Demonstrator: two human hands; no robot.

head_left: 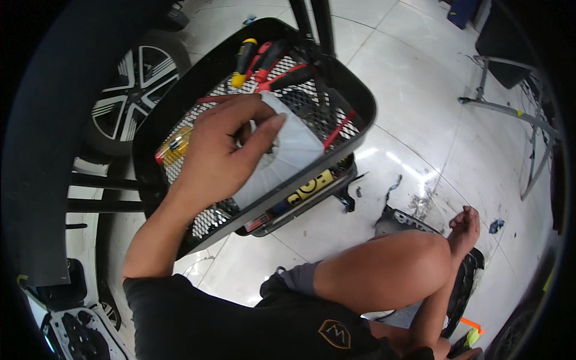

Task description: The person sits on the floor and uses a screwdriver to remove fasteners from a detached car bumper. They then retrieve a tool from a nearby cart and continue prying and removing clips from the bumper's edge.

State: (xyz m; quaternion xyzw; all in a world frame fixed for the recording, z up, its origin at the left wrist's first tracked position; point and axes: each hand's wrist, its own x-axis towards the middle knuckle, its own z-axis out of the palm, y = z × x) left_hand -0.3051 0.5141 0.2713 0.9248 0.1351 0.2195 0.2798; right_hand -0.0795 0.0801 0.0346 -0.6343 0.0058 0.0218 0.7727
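Observation:
My left hand [223, 147] reaches over a black cart tray [362, 96] with a mesh floor. Its thumb and fingers are bent toward each other above a white ribbed plastic container [291, 153] that lies in the tray. Whatever is between the fingertips, if anything, is hidden. Beyond the hand lie a black-and-yellow screwdriver [245, 63] and several red-and-black handled tools [288, 77]. A yellow clear-handled tool [175, 146] is just left of my wrist. Beside my raised knee rests my right hand [465, 231], its fingers loosely bent and nothing visible in them.
A lower cart shelf holds a yellow-and-black item [310, 187]. On the left stands a car wheel [141, 93]. Black plastic car parts [403, 221] lie on the tiled floor near my knee. A grey metal stand [516, 117] is at the right.

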